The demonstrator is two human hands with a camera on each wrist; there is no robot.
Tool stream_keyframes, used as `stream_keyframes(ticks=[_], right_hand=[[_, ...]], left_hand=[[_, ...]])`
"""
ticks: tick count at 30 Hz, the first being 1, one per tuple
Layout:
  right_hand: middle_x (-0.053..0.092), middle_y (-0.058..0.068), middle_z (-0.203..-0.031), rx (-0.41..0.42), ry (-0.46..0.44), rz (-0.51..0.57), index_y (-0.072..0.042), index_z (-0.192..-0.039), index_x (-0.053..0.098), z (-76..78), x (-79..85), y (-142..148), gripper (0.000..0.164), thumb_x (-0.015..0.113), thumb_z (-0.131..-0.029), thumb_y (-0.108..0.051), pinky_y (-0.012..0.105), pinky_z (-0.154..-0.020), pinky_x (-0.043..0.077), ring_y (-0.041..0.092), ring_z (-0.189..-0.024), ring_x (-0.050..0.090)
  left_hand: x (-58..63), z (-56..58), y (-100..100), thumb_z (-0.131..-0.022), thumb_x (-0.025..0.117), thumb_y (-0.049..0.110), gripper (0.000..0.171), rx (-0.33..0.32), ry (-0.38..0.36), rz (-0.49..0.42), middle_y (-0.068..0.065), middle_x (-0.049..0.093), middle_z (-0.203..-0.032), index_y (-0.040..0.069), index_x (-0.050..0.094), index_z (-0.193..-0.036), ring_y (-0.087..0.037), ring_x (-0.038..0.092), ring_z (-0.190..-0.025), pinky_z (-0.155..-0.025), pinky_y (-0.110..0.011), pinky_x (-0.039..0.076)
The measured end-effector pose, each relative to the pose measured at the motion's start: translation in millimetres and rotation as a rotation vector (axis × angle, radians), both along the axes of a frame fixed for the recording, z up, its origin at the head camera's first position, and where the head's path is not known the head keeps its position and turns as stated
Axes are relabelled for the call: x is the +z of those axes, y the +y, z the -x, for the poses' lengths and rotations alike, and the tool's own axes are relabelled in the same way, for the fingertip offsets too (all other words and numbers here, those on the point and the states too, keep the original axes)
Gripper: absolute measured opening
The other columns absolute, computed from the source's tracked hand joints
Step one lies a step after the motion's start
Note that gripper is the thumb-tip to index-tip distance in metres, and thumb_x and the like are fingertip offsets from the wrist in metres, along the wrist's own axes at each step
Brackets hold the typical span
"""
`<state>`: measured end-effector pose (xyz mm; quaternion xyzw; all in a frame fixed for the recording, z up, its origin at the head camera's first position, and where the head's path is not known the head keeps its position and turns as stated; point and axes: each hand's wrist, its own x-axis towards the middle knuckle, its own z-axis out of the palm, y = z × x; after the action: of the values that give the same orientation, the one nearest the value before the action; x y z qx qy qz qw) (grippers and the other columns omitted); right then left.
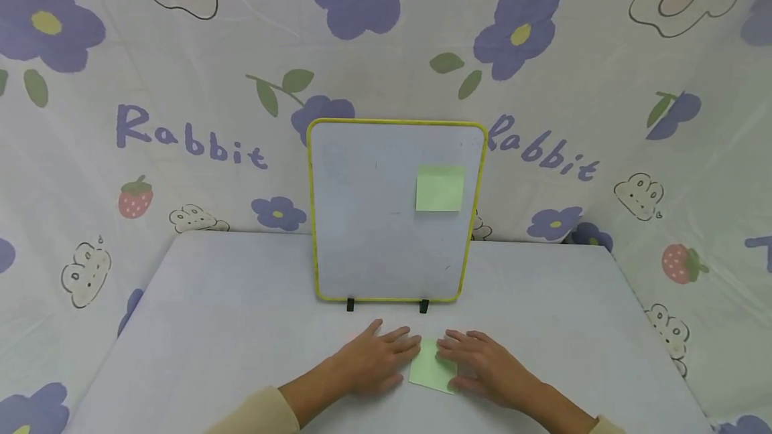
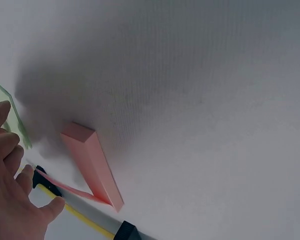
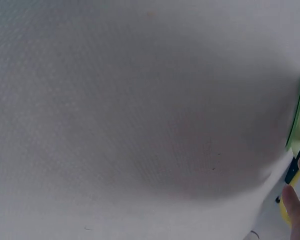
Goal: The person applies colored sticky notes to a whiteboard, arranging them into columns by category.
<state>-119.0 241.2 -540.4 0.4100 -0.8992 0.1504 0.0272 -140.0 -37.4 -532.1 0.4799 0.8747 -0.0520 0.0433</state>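
Observation:
A light green sticky note pad (image 1: 431, 368) lies on the table between the two hands. At its left edge is my left hand (image 1: 375, 358), fingers spread and relaxed, the fingertips by the paper. My right hand (image 1: 485, 366) is at the opposite side, its loosely bent fingers over the right edge. Both wrist views show only a strip of the green pad (image 2: 5, 107) beside the fingers. A pink sticky note pad (image 2: 90, 162) stands near my left hand, one sheet partly lifted from it; in the head view the hand mostly hides it.
Beyond the hands stands a whiteboard (image 1: 386, 233) with a yellow frame, propped on small black feet (image 1: 424, 307). One green sticky note (image 1: 439, 189) is stuck on its upper right. A patterned cloth (image 1: 386, 72) hangs behind the white table (image 1: 229, 327).

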Motion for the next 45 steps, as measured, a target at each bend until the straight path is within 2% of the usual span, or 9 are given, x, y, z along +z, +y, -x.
stream_keyframes(ticks=[6,11,13,19,23,32,37,45], right_hand=[[0.064,0.008,-0.133,-0.012,-0.017,0.006,-0.013,-0.119,0.072,-1.0,-3.6,2.1,0.042,0.078,-0.083,-0.034,0.049,-0.097,0.046,0.03,-0.127,0.055],[0.062,0.008,-0.136,-0.032,-0.064,-0.012,-0.014,-0.12,0.072,-2.0,-4.1,2.2,0.039,0.075,-0.086,-0.035,0.049,-0.097,0.046,0.029,-0.129,0.054],[0.063,0.008,-0.135,-0.027,-0.057,-0.012,-0.014,-0.12,0.073,-1.5,-4.6,2.7,0.039,0.076,-0.086,-0.035,0.049,-0.097,0.046,0.029,-0.129,0.054],[0.063,0.006,-0.135,0.0,-0.018,-0.024,-0.016,-0.119,0.073,2.9,-6.5,6.1,0.045,0.08,-0.079,-0.037,0.048,-0.097,0.046,0.03,-0.13,0.053],[0.062,0.006,-0.137,0.01,-0.039,-0.032,-0.016,-0.119,0.072,5.0,-6.5,7.8,0.05,0.081,-0.076,-0.039,0.049,-0.098,0.045,0.031,-0.132,0.052],[0.061,0.008,-0.138,0.012,-0.074,-0.026,-0.015,-0.12,0.072,4.7,-5.6,7.1,0.044,0.08,-0.081,-0.034,0.05,-0.096,0.046,0.032,-0.132,0.051],[0.062,0.008,-0.136,0.017,-0.058,-0.02,-0.014,-0.119,0.073,3.7,-3.7,5.3,0.042,0.08,-0.082,-0.031,0.05,-0.096,0.046,0.032,-0.131,0.052],[0.063,0.006,-0.135,-0.001,-0.064,-0.03,-0.015,-0.118,0.074,5.0,-2.7,4.4,0.039,0.079,-0.083,-0.031,0.05,-0.095,0.047,0.031,-0.13,0.053]], left_hand=[[-2.5,-3.1,-0.9,-0.102,0.05,0.044,0.057,-0.012,0.008,0.03,0.009,0.035,-0.159,0.023,0.04,-0.154,-0.012,0.032,-0.146,-0.111,-0.051,0.035],[-2.9,-3.7,-1.5,-0.102,0.05,0.043,0.057,-0.015,0.015,0.027,0.009,0.035,-0.159,0.023,0.039,-0.154,-0.012,0.033,-0.145,-0.11,-0.051,0.036],[-3.2,-3.6,-1.4,-0.102,0.049,0.042,0.057,-0.013,0.006,0.025,0.009,0.034,-0.159,0.023,0.039,-0.154,-0.012,0.032,-0.145,-0.11,-0.051,0.036],[-4.9,-2.9,-1.3,-0.103,0.048,0.043,0.057,-0.015,0.0,0.032,0.009,0.033,-0.16,0.023,0.037,-0.155,-0.012,0.031,-0.146,-0.111,-0.05,0.036],[-4.9,-3.0,-2.0,-0.103,0.048,0.043,0.057,-0.021,0.001,0.031,0.009,0.033,-0.16,0.023,0.038,-0.155,-0.011,0.031,-0.146,-0.11,-0.05,0.036],[-4.1,-3.6,-3.1,-0.103,0.048,0.04,0.056,-0.029,-0.001,0.011,0.008,0.034,-0.159,0.021,0.039,-0.155,-0.012,0.033,-0.145,-0.109,-0.05,0.038],[-5.2,-4.3,-3.6,-0.103,0.049,0.04,0.055,-0.031,0.012,-0.005,0.008,0.035,-0.159,0.021,0.04,-0.154,-0.013,0.034,-0.144,-0.109,-0.05,0.038],[-7.5,-5.6,-3.8,-0.103,0.048,0.042,0.056,-0.01,0.021,0.021,0.008,0.034,-0.159,0.021,0.038,-0.154,-0.012,0.033,-0.145,-0.109,-0.048,0.038]])
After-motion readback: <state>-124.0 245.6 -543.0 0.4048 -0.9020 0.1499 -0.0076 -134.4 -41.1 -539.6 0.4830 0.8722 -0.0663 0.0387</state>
